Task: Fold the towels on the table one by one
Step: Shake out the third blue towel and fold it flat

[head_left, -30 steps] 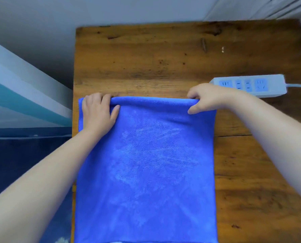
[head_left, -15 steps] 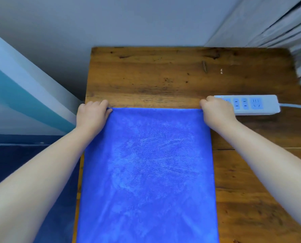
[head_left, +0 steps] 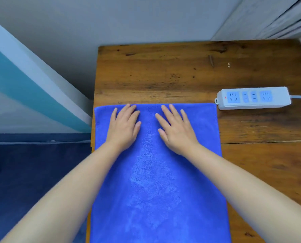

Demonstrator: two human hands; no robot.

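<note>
A blue towel (head_left: 156, 186) lies flat along the left side of the wooden table (head_left: 181, 74), running from mid-table down past the bottom of the view. Its left edge hangs slightly over the table's side. My left hand (head_left: 124, 126) rests palm down on the towel near its far edge, fingers straight and spread. My right hand (head_left: 177, 128) lies flat beside it, a little to the right of the towel's middle, fingers also straight. Neither hand grips the cloth.
A white power strip (head_left: 253, 98) with blue sockets sits just right of the towel's far right corner, its cable running off to the right. Left of the table is a drop to a dark blue floor (head_left: 32, 172). A wall stands behind the table.
Both hands have let go of the towel's far corners and moved inward, and now lie flat on the cloth near its far edge. The towel's far edge lies flat on the table.
</note>
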